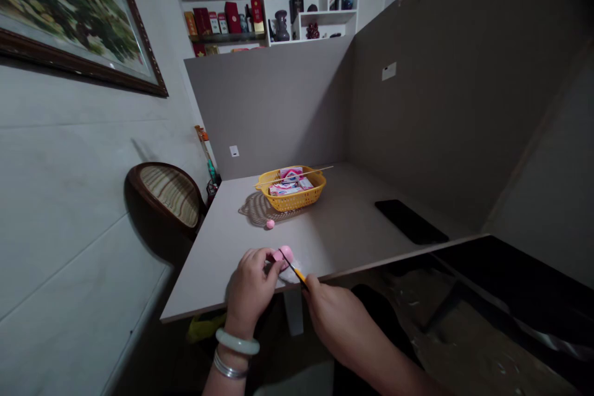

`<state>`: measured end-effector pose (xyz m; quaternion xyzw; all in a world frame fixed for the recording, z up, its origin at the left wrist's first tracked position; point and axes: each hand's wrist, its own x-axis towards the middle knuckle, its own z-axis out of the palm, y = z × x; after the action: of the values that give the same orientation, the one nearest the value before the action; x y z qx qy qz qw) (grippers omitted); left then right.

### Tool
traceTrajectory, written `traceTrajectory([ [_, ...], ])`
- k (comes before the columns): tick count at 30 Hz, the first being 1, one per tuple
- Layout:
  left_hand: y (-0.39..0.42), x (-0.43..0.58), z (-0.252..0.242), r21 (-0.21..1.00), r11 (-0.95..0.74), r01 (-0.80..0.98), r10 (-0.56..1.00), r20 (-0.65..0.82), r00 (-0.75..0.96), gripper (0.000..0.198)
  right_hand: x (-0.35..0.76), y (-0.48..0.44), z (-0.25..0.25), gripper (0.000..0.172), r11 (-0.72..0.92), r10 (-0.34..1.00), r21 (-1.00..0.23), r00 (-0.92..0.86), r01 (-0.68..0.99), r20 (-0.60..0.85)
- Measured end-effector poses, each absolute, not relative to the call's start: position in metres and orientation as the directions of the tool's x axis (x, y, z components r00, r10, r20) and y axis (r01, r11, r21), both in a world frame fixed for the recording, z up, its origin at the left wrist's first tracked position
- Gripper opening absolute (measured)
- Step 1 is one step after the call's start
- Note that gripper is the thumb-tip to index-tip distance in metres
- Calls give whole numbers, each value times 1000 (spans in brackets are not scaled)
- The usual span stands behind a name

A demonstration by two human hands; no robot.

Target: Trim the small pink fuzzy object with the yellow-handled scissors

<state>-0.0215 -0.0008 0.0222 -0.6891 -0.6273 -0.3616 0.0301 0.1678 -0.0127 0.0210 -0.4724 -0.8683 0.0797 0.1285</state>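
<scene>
Both hands were found occupied at the near edge of the desk [204,272]. The left hand [253,278] was pinched, thumb and fingers, on the left side of a pink lump [286,253]. The right hand [336,318] was clenched around the handle of a slim tool [298,273], part black and part yellow. The hands were near each other but not touching.

The governing relation was noted as follows. The pink lump lay directly right of the left fingertips and ahead and to the left of the right hand. The left hand was the nearer, being in contact; the right reached the lump only through the tool. The tool's long axis ran obliquely from the right hand, forward and leftward, its dark end lying over the lump. The lump was roundish, with no clear long axis. Whether it was in one piece or divided under the tool could not be told.

Clear plastic [297,265] lay just beside the lump. A small pink ball [270,224] sat apart, farther forward. Behind it stood a yellow basket [297,201] containing printed packets [291,175], a thin stick [322,169] resting across it. A flat black object [411,221] lay well to the right.
</scene>
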Motion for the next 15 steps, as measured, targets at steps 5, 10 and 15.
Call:
traceTrajectory([
  [5, -1, -22, 21, 412, -187, 892, 839, 539, -72, 16, 164, -10, 25, 18, 532, 846, -259, -518, 806, 129],
  [10, -1, -22, 20, 402, -193, 895, 841, 537, -59, 16, 175, -21, 13, 19, 525, 849, -285, -514, 802, 119],
  [15, 0, -22, 19, 385, -200, 901, 829, 557, -54, 14, 164, -11, 27, 17, 521, 853, -254, -506, 815, 125],
])
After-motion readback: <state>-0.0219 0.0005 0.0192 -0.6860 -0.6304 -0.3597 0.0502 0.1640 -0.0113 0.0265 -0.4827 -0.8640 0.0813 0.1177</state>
